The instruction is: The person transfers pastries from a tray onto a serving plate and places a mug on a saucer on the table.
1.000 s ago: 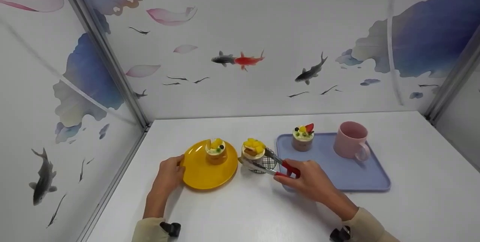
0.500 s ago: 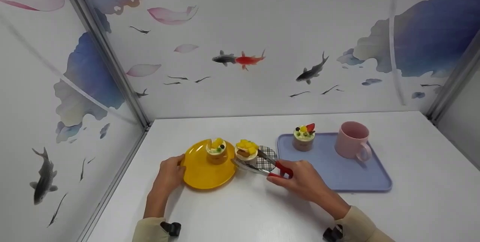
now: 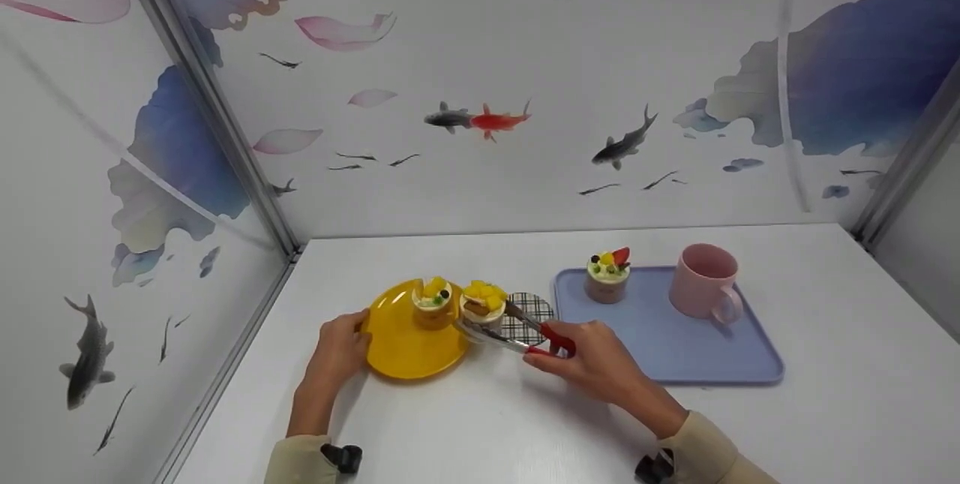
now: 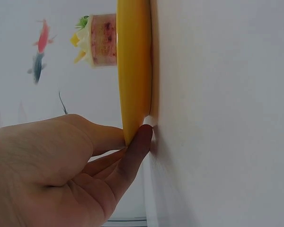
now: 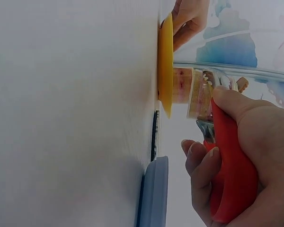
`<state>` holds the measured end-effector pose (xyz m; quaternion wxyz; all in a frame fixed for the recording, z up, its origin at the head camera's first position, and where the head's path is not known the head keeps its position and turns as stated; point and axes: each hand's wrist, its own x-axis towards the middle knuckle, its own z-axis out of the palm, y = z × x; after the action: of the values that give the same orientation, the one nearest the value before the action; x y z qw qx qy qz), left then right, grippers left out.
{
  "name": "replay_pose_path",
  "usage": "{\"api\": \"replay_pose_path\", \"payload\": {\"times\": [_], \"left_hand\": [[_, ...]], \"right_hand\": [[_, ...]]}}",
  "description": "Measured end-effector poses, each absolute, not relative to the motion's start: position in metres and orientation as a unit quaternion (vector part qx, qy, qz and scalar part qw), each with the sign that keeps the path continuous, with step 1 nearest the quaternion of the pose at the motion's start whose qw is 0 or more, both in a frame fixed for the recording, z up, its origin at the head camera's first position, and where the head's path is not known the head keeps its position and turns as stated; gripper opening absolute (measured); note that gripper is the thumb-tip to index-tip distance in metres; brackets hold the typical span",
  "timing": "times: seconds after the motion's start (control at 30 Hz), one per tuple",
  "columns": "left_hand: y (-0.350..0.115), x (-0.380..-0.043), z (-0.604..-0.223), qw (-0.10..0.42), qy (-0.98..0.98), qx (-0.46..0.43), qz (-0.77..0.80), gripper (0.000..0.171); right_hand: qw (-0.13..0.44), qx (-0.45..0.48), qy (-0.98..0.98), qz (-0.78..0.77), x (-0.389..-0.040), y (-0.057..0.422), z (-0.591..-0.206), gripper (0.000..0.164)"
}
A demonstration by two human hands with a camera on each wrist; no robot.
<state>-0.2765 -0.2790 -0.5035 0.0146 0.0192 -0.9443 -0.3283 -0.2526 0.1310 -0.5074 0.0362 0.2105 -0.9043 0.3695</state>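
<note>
My left hand (image 3: 335,353) pinches the left rim of a round yellow plate (image 3: 412,358), thumb above and fingers below in the left wrist view. On that plate stands a dessert cup (image 3: 433,314) topped with cream, fruit and a dark berry. Red-handled tongs (image 5: 234,175) are gripped in my right hand (image 3: 596,364). Their metal ends clasp a second dessert cup (image 3: 480,311) with yellow fruit cubes on top. This cup hangs by the plate's right edge, close to the first cup. In the right wrist view its base is raised off the plate.
A round checked coaster (image 3: 531,310) lies right of the held cup. Beyond it is a blue-purple tray (image 3: 709,360) bearing a strawberry-topped dessert cup (image 3: 606,287) and a pink mug (image 3: 696,293). A patterned wall panel (image 3: 555,191) rises behind the table.
My right hand has moved left with the tongs and the dessert cup, from over the coaster to the plate's right edge. More of the coaster shows. My left hand stays on the plate.
</note>
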Motion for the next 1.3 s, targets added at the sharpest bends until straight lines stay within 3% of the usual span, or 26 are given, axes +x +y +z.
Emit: {"api": "replay_pose_path", "payload": {"times": [0.13,0.33,1.17,1.3], "left_hand": [[-0.279,-0.277,-0.503,0.007,-0.944,0.025,-0.329,0.053],[-0.279,-0.278,-0.502,0.012,-0.950,0.024,-0.313,0.052],[-0.279,-0.276,-0.503,0.015,-0.946,0.019,-0.323,0.051],[-0.279,-0.276,-0.503,0.019,-0.947,0.019,-0.321,0.051]], "right_hand": [[0.036,0.214,-0.904,0.370,-0.253,0.128,-0.508,0.065],[0.056,0.234,-0.900,0.364,-0.254,0.121,-0.509,0.049],[0.020,0.248,-0.898,0.363,-0.255,0.097,-0.513,0.050],[0.033,0.256,-0.899,0.353,-0.255,0.094,-0.513,0.043]]}}
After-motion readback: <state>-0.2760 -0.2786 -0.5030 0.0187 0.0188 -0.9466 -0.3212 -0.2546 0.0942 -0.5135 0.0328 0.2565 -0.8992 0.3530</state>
